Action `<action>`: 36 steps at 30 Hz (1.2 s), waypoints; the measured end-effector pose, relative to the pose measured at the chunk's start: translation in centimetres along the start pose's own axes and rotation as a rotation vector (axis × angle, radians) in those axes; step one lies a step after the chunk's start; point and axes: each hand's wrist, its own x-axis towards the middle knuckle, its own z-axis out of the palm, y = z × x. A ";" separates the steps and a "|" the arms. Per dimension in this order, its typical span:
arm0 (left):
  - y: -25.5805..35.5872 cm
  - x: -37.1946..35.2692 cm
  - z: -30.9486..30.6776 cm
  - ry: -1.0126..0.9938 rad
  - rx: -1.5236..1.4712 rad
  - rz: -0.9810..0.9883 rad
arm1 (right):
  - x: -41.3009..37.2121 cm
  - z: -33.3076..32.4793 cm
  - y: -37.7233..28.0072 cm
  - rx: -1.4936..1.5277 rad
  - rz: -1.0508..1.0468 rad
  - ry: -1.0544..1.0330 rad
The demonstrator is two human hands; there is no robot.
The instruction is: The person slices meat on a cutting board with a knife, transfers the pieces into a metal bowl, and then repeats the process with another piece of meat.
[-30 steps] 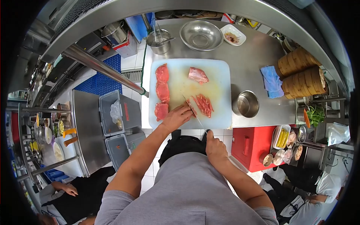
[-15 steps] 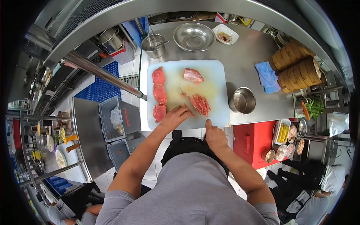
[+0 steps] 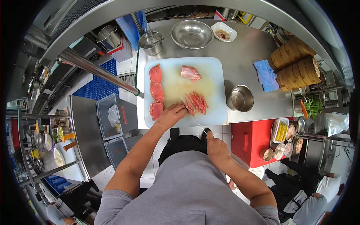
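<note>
On a white cutting board (image 3: 172, 80), my left hand (image 3: 173, 115) has its fingers curled together over a small piece of raw red meat, mostly hidden beneath them. My right hand (image 3: 218, 147) grips a knife (image 3: 196, 120) by its handle. The blade slants up and left across the board, close beside my left fingertips. Just right of it lies a heap of thin meat strips (image 3: 198, 103). Several flat meat slices (image 3: 156, 91) line the board's left side, and one thicker chunk of meat (image 3: 191, 73) rests near the top.
Behind the board stand a wide steel bowl (image 3: 192, 34), a steel pot with utensils (image 3: 151, 43) and a white dish (image 3: 224, 32). To the right are an empty steel pot (image 3: 240, 98), a blue cloth (image 3: 266, 75) and bamboo steamers (image 3: 299, 74). Other people (image 3: 318, 191) are at lower right.
My right hand and the knife handle have drawn back toward my body. The blade now lies between my left fingers and the strips, which look more spread out. The view has shifted slightly.
</note>
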 end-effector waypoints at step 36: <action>1.0 1.8 -0.2 -0.044 -0.127 -0.196 | 9.2 2.9 -0.1 0.133 -0.090 0.139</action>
